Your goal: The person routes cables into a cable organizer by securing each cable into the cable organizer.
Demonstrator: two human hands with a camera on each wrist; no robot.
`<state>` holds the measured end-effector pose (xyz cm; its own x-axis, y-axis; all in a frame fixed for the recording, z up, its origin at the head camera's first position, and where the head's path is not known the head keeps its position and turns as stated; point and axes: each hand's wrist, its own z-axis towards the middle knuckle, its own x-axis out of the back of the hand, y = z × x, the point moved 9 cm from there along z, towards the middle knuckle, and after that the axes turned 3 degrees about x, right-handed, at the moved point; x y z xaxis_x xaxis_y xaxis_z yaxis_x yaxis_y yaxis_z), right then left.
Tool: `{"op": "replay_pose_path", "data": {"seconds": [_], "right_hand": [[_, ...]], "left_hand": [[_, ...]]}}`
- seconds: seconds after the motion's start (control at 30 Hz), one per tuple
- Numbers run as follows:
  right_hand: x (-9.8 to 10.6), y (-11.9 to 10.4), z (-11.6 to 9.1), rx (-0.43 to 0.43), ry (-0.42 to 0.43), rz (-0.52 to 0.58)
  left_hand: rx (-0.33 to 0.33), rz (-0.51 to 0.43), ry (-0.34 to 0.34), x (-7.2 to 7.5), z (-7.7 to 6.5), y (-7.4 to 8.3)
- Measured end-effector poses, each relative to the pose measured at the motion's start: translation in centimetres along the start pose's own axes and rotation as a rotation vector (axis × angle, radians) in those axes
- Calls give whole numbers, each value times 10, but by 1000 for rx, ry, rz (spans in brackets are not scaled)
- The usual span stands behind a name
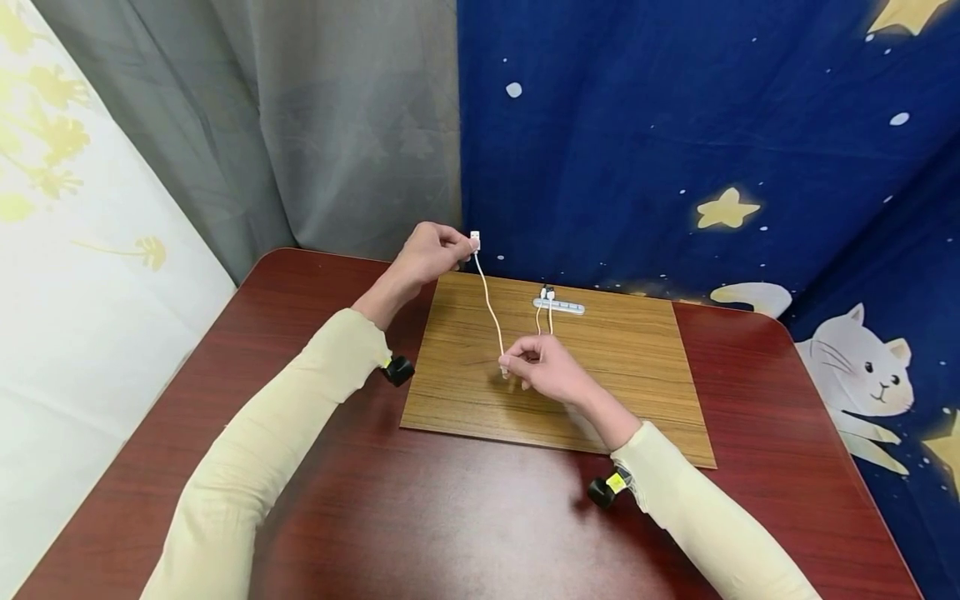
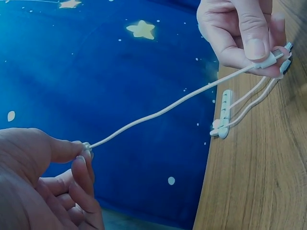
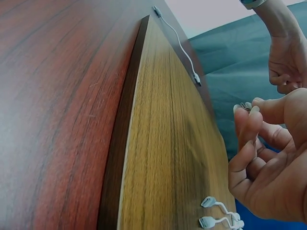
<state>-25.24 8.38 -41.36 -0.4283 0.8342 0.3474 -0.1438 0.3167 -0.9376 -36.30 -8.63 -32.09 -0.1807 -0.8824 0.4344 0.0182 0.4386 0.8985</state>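
Note:
A white USB cable (image 1: 489, 304) hangs stretched between the two hands, with a slight bend. My left hand (image 1: 429, 252) pinches it at the wide USB plug (image 1: 475, 237), raised near the board's far left corner. Lower and closer, my right hand (image 1: 553, 367) pinches the other end, whose small connector (image 2: 274, 59) sticks out past the thumb in the left wrist view. Beyond the right hand, a pale cable clip strip (image 1: 567, 308) sits on the wood-grain board (image 1: 465, 367). Two other white cables (image 2: 249, 98) are seated in it.
The board lies on a dark red table (image 1: 360, 500). Another white cable (image 3: 178, 36) lies on the table past the board's edge in the right wrist view. A blue star-patterned curtain (image 1: 637, 150) and a grey curtain (image 1: 360, 125) hang behind the table.

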Motion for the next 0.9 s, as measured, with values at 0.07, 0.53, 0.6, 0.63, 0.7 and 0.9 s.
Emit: {"op": "replay_pose_path", "data": {"seconds": [0.07, 0.53, 0.6, 0.63, 0.7, 0.9], "right_hand": [[2, 1, -2, 7, 4, -4], [4, 8, -10, -11, -25, -36], [5, 9, -11, -16, -21, -34], [6, 9, -12, -17, -18, -35], [8, 9, -14, -18, -14, -37], [14, 13, -19, -25, -1, -48]], "left_hand": [[-9, 9, -8, -3, 1, 1], [-29, 13, -91, -23, 5, 5], [-30, 16, -94, -25, 6, 6], [-30, 17, -94, -26, 6, 6], [-30, 21, -93, -28, 5, 8], [-37, 30, -100, -36, 8, 10]]}}
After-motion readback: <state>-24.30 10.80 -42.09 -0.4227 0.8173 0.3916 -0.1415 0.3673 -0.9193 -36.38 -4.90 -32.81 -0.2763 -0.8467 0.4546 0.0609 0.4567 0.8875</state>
